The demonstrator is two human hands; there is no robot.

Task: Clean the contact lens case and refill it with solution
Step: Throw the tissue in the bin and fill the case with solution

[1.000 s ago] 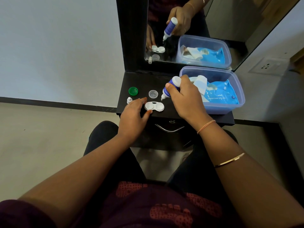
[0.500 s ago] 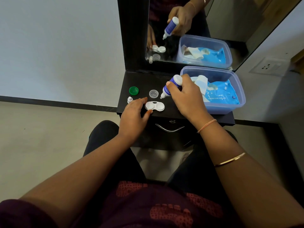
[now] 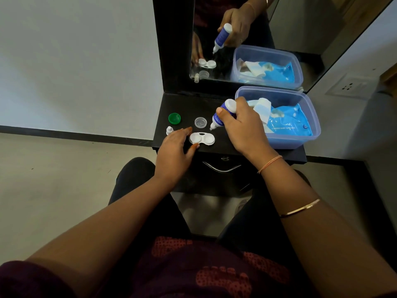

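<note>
Fingers (image 3: 241,106) of the right hand (image 3: 247,130) grasp a solution bottle (image 3: 223,114), label unreadable, above the lens case (image 3: 203,138). The left hand (image 3: 174,147), fingers relaxed, touches the case's left edge; right of it, a pack (image 3: 290,123) reads "CARING BABY".

I see black vanity top (image 3: 187,106), small, mirror standing along back edge. Five things directly on it. Green screw cap (image 3: 174,118) near left edge, mid-depth, open side up. Small white nozzle cap (image 3: 169,130) just in front of it, upright, close to left edge. Clear round lid (image 3: 200,122) near centre, well apart from green cap. White contact lens case (image 3: 202,138) near front edge, both wells uncovered. Translucent blue plastic tub (image 3: 309,138) fills right side, back edge almost to front.
</note>
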